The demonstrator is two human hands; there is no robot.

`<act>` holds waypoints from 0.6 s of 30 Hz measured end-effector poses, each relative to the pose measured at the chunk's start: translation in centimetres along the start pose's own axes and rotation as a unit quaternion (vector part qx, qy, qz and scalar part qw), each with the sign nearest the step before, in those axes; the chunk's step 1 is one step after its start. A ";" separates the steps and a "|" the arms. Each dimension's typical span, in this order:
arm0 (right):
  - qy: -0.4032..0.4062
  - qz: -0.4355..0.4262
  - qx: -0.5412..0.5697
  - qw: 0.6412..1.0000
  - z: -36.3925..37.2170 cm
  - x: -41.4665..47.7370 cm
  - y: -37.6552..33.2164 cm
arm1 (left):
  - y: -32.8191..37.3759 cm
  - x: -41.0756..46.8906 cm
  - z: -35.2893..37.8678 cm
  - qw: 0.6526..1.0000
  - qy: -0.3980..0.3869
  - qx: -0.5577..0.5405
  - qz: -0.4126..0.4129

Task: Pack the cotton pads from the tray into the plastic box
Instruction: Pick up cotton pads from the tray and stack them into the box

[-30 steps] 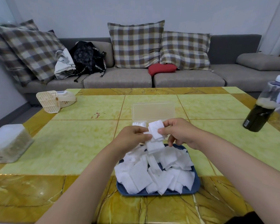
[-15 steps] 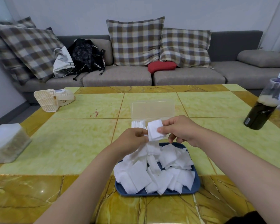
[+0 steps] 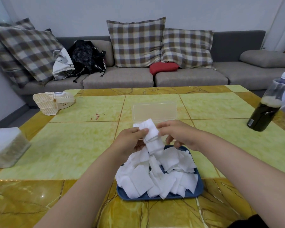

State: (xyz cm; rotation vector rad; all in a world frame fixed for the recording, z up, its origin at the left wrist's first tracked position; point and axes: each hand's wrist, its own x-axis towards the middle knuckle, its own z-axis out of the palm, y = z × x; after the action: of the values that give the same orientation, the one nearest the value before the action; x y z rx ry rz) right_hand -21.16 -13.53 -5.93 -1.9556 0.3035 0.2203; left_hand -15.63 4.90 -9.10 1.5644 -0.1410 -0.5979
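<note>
A blue tray [image 3: 199, 186] near the table's front edge is heaped with white square cotton pads [image 3: 155, 176]. Behind it stands the clear plastic box [image 3: 155, 111] with its lid raised; its base is mostly hidden by my hands. My left hand [image 3: 130, 142] holds a small stack of cotton pads [image 3: 152, 139] above the tray's far end. My right hand [image 3: 179, 134] touches the stack's right side with its fingertips, its other fingers curled. A few white pads [image 3: 136, 124] show just behind the stack, by the box.
The table [image 3: 72, 145] is yellow-green tile with a marbled border. A cream handheld fan [image 3: 53, 102] lies at the back left, a white box [image 3: 5, 147] at the left edge, a dark bottle [image 3: 268, 107] at the right. A grey sofa with cushions and bags is behind.
The stack of pads has grown and shifted slightly up and toward the box. My right hand has loosened from pinching a single pad to steadying the stack's side.
</note>
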 end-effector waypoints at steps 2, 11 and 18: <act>-0.049 0.008 -0.035 0.998 0.0 -0.2 0.2 | 0.3 -0.2 0.0 0.999 -0.015 -0.046 -0.020; 0.101 0.015 0.015 0.995 -1.8 0.2 -0.1 | 1.1 -0.5 -1.0 0.990 0.125 -0.050 0.046; 0.062 -0.066 0.002 0.996 0.1 -0.3 -0.8 | 1.3 -1.1 0.4 0.999 -0.016 -0.027 0.018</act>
State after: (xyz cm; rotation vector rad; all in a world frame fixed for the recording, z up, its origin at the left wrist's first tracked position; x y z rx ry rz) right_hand -21.15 -13.13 -5.16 -1.9796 0.2538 0.0132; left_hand -16.38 4.88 -7.55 1.4967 -0.1755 -0.5938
